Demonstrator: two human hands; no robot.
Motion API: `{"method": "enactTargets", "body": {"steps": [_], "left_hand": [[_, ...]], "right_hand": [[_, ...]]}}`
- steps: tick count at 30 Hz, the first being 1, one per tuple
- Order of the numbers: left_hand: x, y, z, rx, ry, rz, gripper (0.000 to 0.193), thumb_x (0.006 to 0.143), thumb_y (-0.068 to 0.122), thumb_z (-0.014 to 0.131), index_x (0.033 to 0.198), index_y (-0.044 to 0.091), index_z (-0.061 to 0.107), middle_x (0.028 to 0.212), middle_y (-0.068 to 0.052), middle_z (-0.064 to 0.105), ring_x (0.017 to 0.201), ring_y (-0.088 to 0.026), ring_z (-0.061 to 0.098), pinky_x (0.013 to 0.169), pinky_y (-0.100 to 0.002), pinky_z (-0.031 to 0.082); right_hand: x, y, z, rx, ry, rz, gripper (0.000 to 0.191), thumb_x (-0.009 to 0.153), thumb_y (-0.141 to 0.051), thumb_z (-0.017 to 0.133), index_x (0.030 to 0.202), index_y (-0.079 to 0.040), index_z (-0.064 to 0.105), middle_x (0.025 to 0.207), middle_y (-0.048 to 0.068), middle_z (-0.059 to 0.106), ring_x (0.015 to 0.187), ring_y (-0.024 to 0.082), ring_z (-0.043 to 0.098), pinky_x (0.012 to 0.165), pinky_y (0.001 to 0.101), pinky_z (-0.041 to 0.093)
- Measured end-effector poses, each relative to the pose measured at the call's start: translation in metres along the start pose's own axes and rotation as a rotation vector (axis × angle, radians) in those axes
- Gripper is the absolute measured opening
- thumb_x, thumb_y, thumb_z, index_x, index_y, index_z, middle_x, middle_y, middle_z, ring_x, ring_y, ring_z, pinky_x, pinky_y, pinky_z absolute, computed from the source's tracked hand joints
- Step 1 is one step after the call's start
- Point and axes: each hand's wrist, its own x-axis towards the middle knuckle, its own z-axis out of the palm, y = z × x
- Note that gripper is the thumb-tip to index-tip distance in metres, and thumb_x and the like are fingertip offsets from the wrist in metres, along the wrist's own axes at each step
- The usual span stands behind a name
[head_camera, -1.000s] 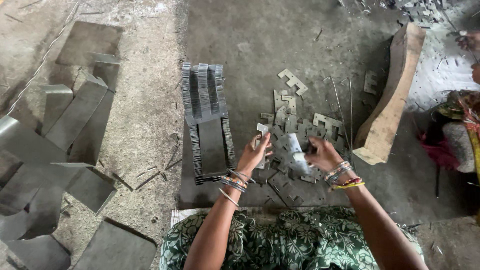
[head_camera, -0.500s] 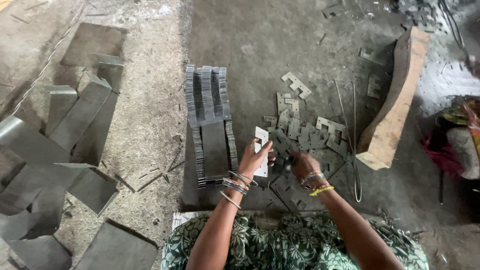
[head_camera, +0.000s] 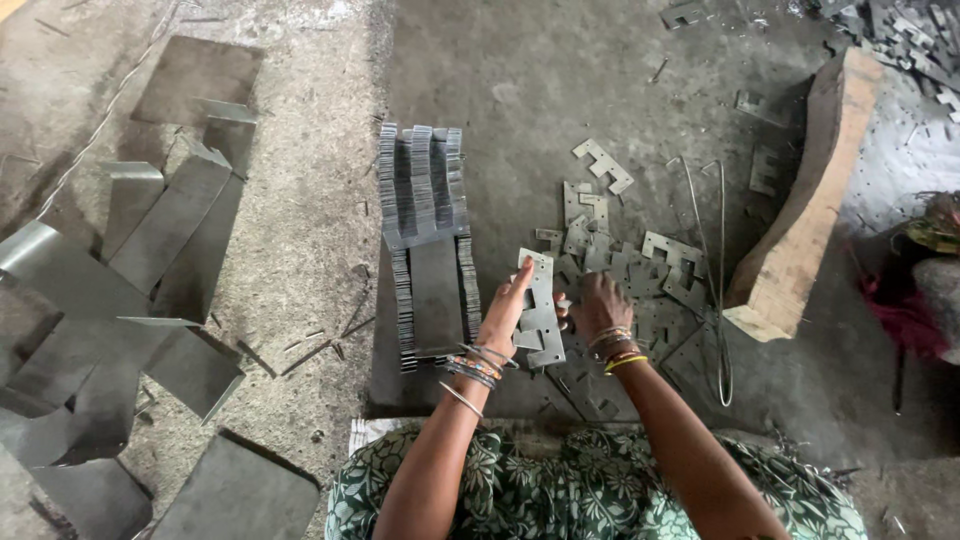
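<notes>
Left hand (head_camera: 503, 318) has its fingers curled round a small bundle of notched metal plates (head_camera: 540, 308) held upright, while right hand (head_camera: 598, 305) sits fingers-down, pinching at the loose pile of plates (head_camera: 640, 275) just past its fingertips.

A wooden block (head_camera: 800, 200) lies right; sheet-metal offcuts (head_camera: 130, 260) lie left.

The stack of metal pieces (head_camera: 428, 240) lies left of the loose pieces (head_camera: 640, 270). The wood block (head_camera: 800, 200) lies to their right. Big metal sheets (head_camera: 130, 280) lie far left.
</notes>
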Motion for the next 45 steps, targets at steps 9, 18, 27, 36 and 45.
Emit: {"method": "enactTargets", "body": {"steps": [9, 18, 27, 36, 45], "left_hand": [[0.018, -0.018, -0.016, -0.076, -0.053, 0.204, 0.044, 0.095, 0.036, 0.069, 0.117, 0.001, 0.055, 0.094, -0.018, 0.074, 0.074, -0.029, 0.075, 0.065, -0.046, 0.065], [0.018, -0.018, -0.022, -0.022, -0.002, 0.148, 0.078, 0.098, 0.071, 0.044, 0.152, 0.015, 0.044, 0.128, -0.004, 0.066, 0.106, -0.016, 0.069, 0.09, -0.041, 0.056], [-0.011, 0.002, -0.001, 0.055, 0.017, 0.101, 0.067, 0.092, 0.06, 0.064, 0.13, 0.005, 0.056, 0.1, -0.016, 0.074, 0.081, -0.025, 0.074, 0.074, -0.045, 0.062], [-0.009, 0.0, 0.006, -0.053, -0.023, 0.11, 0.05, 0.092, 0.049, 0.069, 0.114, 0.007, 0.055, 0.083, -0.013, 0.072, 0.065, -0.024, 0.073, 0.058, -0.041, 0.064], [-0.001, -0.012, 0.001, -0.019, 0.011, 0.091, 0.048, 0.089, 0.049, 0.073, 0.114, 0.01, 0.057, 0.083, -0.011, 0.07, 0.064, -0.023, 0.072, 0.057, -0.041, 0.062]], "right_hand": [[0.025, 0.024, -0.005, 0.393, 0.025, -0.009, 0.036, 0.073, -0.026, 0.082, 0.104, -0.008, 0.076, 0.095, 0.018, 0.078, 0.086, 0.032, 0.075, 0.079, 0.0426, 0.059], [0.017, 0.079, -0.014, 0.939, -0.012, -0.14, 0.042, 0.088, -0.005, 0.075, 0.129, -0.009, 0.066, 0.103, 0.009, 0.072, 0.088, 0.014, 0.066, 0.076, 0.0323, 0.058], [-0.012, 0.134, 0.006, -0.158, -0.008, -0.208, 0.067, 0.065, -0.003, 0.073, 0.129, -0.018, 0.061, 0.132, 0.008, 0.067, 0.122, 0.037, 0.058, 0.094, 0.0557, 0.051], [0.001, 0.14, 0.001, -0.046, -0.157, -0.202, 0.066, 0.068, -0.007, 0.075, 0.131, -0.009, 0.054, 0.133, 0.017, 0.061, 0.122, 0.041, 0.058, 0.092, 0.051, 0.054], [-0.01, 0.131, 0.001, -0.021, -0.197, -0.2, 0.053, 0.071, -0.025, 0.084, 0.12, -0.013, 0.068, 0.118, 0.016, 0.07, 0.109, 0.037, 0.067, 0.09, 0.047, 0.057]]}}
